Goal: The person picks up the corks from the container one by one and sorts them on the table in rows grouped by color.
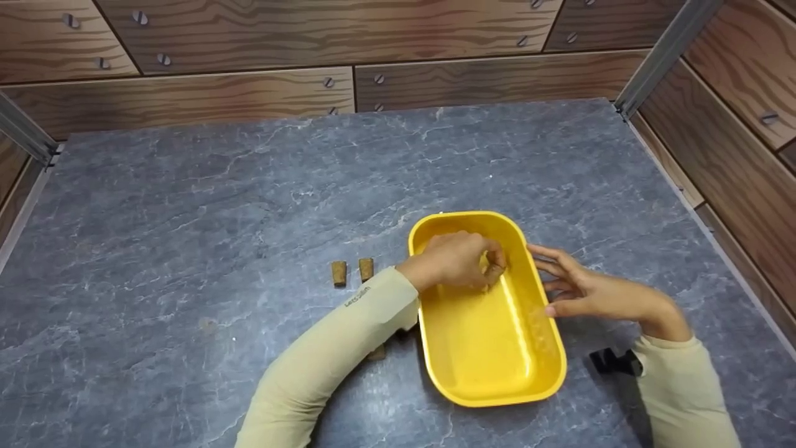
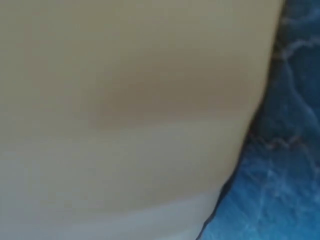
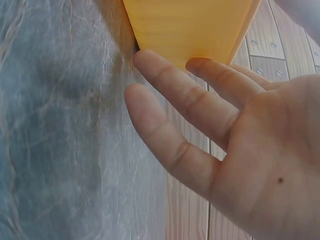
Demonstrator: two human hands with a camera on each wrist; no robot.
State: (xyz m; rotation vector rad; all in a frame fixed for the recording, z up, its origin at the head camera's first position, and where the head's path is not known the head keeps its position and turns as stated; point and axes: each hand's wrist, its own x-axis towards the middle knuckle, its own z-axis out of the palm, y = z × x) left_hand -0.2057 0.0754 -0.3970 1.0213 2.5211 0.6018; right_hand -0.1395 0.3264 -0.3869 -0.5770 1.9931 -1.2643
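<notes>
A yellow oval tub (image 1: 491, 348) stands on the grey marbled table (image 1: 217, 205). My left hand (image 1: 463, 260) reaches over the tub's left rim, its fingers curled around a small brown cork piece (image 1: 495, 270) above the tub's far end. My right hand (image 1: 575, 287) lies open just outside the right rim, fingers straight and pointing at the tub wall. In the right wrist view those fingers (image 3: 175, 100) nearly touch the yellow wall (image 3: 190, 25). The left wrist view is filled by my blurred beige sleeve (image 2: 125, 115).
Two brown cork pieces (image 1: 339, 272) (image 1: 366, 268) stand side by side on the table left of the tub. Another piece (image 1: 377, 353) peeks out under my left forearm. Wood-patterned walls (image 1: 249, 37) close the table at the back and on the right (image 1: 734, 143).
</notes>
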